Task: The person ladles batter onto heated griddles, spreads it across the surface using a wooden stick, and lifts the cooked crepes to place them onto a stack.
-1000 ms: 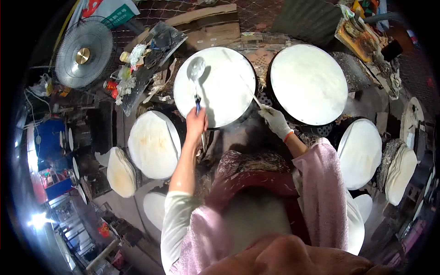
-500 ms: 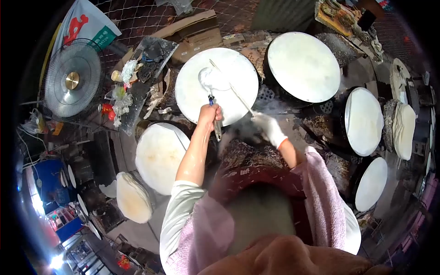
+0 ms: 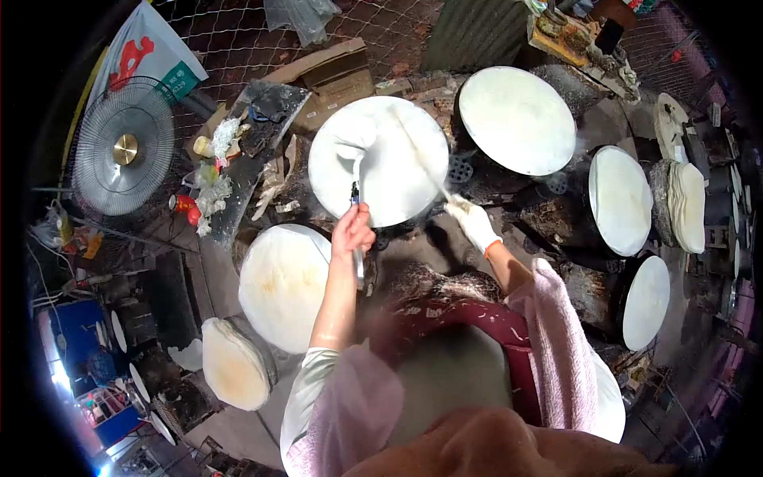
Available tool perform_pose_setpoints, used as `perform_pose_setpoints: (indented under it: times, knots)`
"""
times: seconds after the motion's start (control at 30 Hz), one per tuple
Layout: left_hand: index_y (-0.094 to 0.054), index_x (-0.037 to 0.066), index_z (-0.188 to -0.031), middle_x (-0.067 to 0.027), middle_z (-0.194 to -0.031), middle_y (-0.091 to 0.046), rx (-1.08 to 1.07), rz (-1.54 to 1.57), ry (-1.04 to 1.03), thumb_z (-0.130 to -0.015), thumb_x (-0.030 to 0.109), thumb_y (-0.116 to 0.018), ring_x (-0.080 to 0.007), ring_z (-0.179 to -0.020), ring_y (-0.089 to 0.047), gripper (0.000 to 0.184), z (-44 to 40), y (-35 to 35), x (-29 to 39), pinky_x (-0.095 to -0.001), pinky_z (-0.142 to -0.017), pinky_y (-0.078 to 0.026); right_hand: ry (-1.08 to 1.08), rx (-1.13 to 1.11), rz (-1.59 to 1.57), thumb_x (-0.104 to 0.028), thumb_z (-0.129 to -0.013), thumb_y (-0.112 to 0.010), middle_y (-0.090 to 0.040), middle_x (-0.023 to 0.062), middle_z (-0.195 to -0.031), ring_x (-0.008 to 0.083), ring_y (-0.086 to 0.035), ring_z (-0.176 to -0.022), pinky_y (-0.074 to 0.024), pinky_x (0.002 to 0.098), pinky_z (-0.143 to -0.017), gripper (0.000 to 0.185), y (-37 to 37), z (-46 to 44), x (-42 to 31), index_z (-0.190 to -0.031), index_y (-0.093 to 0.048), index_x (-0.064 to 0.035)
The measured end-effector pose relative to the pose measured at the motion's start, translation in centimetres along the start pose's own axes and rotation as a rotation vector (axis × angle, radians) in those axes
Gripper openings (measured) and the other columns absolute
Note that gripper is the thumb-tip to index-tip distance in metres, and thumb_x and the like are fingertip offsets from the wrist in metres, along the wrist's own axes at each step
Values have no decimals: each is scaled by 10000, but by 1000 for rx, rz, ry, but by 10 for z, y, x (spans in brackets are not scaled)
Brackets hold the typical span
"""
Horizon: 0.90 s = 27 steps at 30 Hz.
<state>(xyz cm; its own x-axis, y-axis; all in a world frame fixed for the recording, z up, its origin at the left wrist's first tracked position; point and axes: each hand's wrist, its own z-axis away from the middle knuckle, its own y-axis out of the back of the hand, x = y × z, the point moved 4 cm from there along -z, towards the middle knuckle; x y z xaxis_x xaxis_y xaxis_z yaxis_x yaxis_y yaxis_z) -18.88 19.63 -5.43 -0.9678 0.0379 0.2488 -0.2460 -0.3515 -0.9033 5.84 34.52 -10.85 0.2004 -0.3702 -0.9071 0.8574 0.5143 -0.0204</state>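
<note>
My bare left hand [image 3: 353, 230] is wrapped round the handle of a ladle [image 3: 357, 171]. The ladle's bowl is over the left part of a round griddle [image 3: 389, 203], whose top is coated white; the bowl blends into the white batter, so I cannot tell whether it touches. My right hand [image 3: 473, 223], in a white glove with an orange cuff, grips one end of a long thin stick [image 3: 430, 170]. The stick slants up and left across the griddle's right half, and its far end is blurred.
More white-topped rounds stand about: one at the upper right [image 3: 517, 119], one at the right [image 3: 620, 200] and one at the left [image 3: 284, 286]. Stacks of thin flatbreads lie at the lower left [image 3: 234, 364] and far right [image 3: 686, 208]. A fan [image 3: 125, 149] stands at the left.
My left hand and the ladle have shifted left and a little down in view. The right hand still holds the stick, slightly lower. The whole view has tilted a little.
</note>
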Motion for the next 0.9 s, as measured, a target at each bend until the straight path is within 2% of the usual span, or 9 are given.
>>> perform_pose_setpoints:
  times: [0.1,0.17,0.23,0.37,0.43,0.57,0.7,0.83,0.9]
  knots:
    - [-589,57,-1006,81,-600,-457,81,-509,-156,-993,269,-464,-42,-322,-265,246,14,-57,15,-227,-377,-249,-35,-257,195,-234,-855,-703,-641,104,-1205,136,-572,-1084,-413,266,-974,439,-13,24,-1,-1232,-604,-33]
    - [-600,106,-985,104,-497,-400,223,-487,-120,-977,311,-498,-44,-345,-288,229,2,-64,35,-223,-367,-239,60,-159,430,-299,-840,-711,-656,114,-1174,152,-593,-1068,-421,274,-970,464,1,29,-2,-1225,-616,-58]
    - [-601,114,-979,118,-469,-377,121,-405,-63,-969,340,-506,-40,-372,-310,246,-18,-73,42,-214,-368,-237,-105,47,306,-361,-821,-718,-661,121,-1162,171,-614,-1058,-431,289,-967,487,25,39,4,-1213,-628,-86]
    - [-561,49,-968,28,-606,-434,413,-925,-275,-969,193,-524,-63,-417,-362,148,-14,-119,-15,-229,-350,-275,87,-97,590,-403,-841,-688,-683,73,-1113,176,-624,-1054,-447,307,-943,504,94,77,15,-1254,-605,-125]
    - [-546,39,-964,2,-603,-431,318,-1080,-235,-970,168,-518,-87,-399,-363,133,-14,-139,-43,-228,-335,-281,17,157,499,-465,-801,-702,-675,100,-1121,217,-633,-1056,-451,315,-934,586,150,101,5,-1262,-578,-124]
    - [-559,-1,-1003,11,-600,-408,-19,-809,89,-990,185,-463,-65,-334,-303,209,-34,-194,-125,-231,-317,-222,-118,547,757,-483,-826,-643,-671,190,-960,361,-653,-873,-500,431,-809,617,279,127,-4,-1282,-491,-96]
    - [-558,-49,-1066,28,-620,-435,21,-404,347,-1002,168,-421,-35,-328,-313,265,-67,-206,-209,-228,-359,-252,59,775,908,-420,-816,-654,-607,192,-1075,360,-594,-989,-479,451,-833,584,376,95,8,-1267,-478,-96]
    - [-529,-49,-1096,72,-636,-429,-14,-411,441,-1011,189,-415,9,-342,-335,277,-82,-227,-277,-177,-392,-258,63,867,887,-442,-791,-675,-556,188,-1078,391,-557,-1016,-469,447,-871,654,423,49,-4,-1301,-435,-110]
    - [-533,-49,-1094,72,-637,-431,8,-494,418,-1012,197,-414,10,-343,-338,286,-87,-245,-298,-178,-391,-263,-8,804,957,-393,-844,-631,-544,184,-1165,326,-557,-1086,-491,428,-872,661,436,28,-7,-1353,-387,-49]
